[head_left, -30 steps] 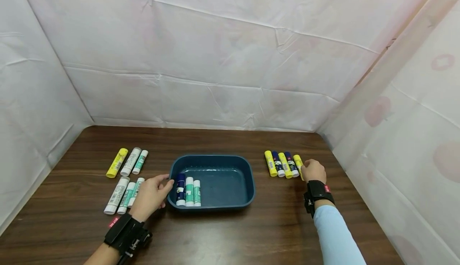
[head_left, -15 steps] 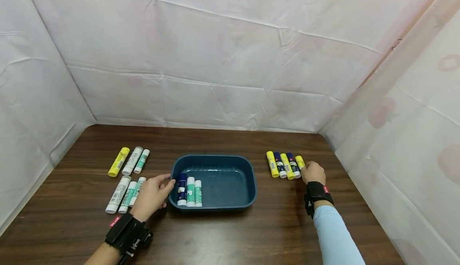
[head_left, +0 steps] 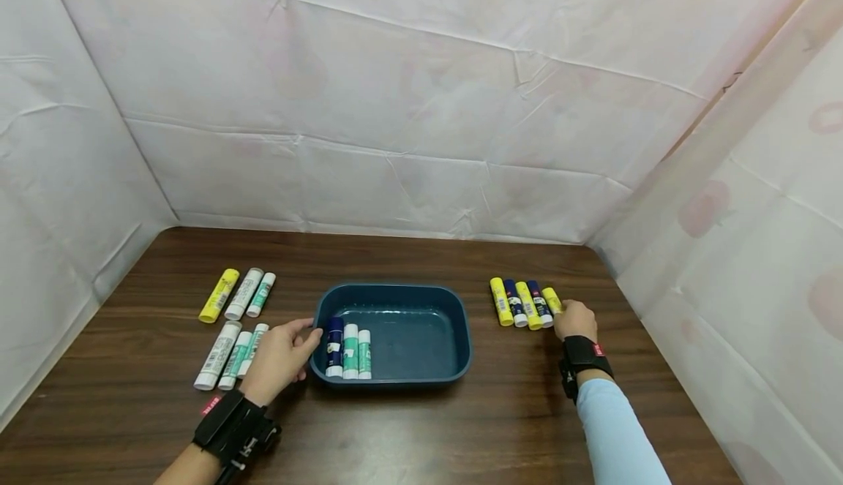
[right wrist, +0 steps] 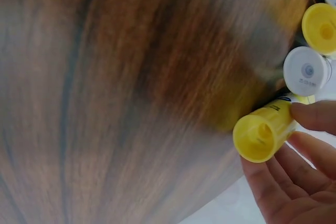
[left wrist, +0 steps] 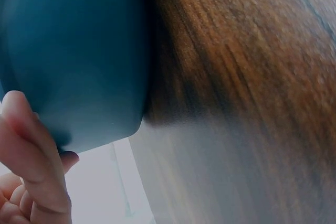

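Observation:
In the head view my left hand (head_left: 279, 359) is at the left rim of a dark teal tray (head_left: 421, 381), thumb and fingers gripping its edge. Inside the tray's left end lie a navy glue stick (head_left: 334, 350) and two green-and-white glue sticks (head_left: 350, 353). My right hand (head_left: 576, 322) is at the end of a row on the right, pinching a yellow glue stick (right wrist: 257, 137) between thumb and fingers; the right wrist view shows its hollow end. Beside it lie a navy glue stick with a white cap (right wrist: 307, 71) and another yellow one (right wrist: 321, 29).
Left of the tray, a yellow glue stick (head_left: 219, 296) lies with white and green ones in a back group. A front group includes a large white glue stick (head_left: 217, 357), partly beside my left hand. White cloth walls (head_left: 395, 104) enclose the brown table (head_left: 421, 441).
My right hand stays at the yellow glue stick, which now lies slightly angled from its row. The left hand keeps its place at the tray; the whole view has shifted slightly.

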{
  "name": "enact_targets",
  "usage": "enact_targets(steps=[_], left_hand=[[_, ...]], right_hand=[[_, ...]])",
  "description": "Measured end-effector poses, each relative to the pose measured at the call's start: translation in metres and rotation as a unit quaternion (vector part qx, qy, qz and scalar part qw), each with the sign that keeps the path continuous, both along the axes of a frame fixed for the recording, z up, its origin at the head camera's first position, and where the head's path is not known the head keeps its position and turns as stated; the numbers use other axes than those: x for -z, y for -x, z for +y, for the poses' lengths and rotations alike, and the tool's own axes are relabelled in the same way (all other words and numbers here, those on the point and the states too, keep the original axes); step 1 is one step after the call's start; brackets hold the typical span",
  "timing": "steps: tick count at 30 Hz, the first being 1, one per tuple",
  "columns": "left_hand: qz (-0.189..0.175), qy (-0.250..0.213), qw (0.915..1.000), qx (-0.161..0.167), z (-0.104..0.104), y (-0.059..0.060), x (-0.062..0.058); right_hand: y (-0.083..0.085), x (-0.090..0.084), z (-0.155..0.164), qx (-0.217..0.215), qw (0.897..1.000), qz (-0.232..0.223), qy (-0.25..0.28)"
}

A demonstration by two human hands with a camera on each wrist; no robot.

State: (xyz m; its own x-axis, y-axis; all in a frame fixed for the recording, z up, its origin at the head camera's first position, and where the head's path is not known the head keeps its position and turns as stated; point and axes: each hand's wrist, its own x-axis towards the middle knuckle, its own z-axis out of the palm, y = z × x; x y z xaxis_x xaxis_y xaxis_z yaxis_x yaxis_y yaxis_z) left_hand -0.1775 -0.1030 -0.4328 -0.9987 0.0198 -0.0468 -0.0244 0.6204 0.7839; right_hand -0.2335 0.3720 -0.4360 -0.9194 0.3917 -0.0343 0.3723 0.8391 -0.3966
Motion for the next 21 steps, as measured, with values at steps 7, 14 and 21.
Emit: enact_targets(steps=[7, 14, 21], left_hand=[[-0.003, -0.003, 1.0000, 0.000, 0.0011, 0.0000, -0.0016], [-0.012, -0.002, 0.9999, 0.000, 0.0011, -0.0011, -0.0019], [-0.007, -0.001, 1.0000, -0.001, 0.0004, -0.0003, -0.0013]], right_hand=[[-0.0040, -0.0002, 0.0058, 0.006, 1.000, -0.001, -0.008], [-0.0052, -0.0012, 0.0046, 0.020, 1.000, -0.001, -0.017], [-0.0073, -0.0075, 0.0038, 0.002, 0.999, -0.033, -0.016]])
